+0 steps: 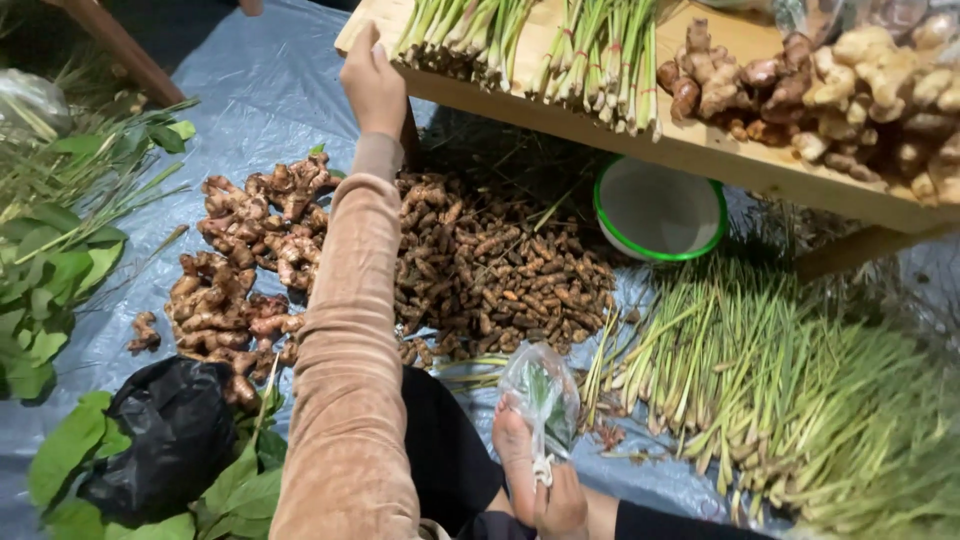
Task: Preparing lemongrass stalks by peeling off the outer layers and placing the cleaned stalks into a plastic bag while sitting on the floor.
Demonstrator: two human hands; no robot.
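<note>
Right hand (560, 505) grips plastic bag (541, 392) beside lemongrass (760, 390).

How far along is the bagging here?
Early, it seems. The clear bag in the right hand holds only a little greenery. The left hand is at the wooden table edge beside the lemongrass bundles. The roots and stalks on the tarp lie loose.

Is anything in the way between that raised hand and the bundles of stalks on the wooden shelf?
Nothing visible. The left hand is at the wooden shelf edge, right beside the bundled stalks, with no object between them. The right hand holds a clear plastic bag lower down.
</note>
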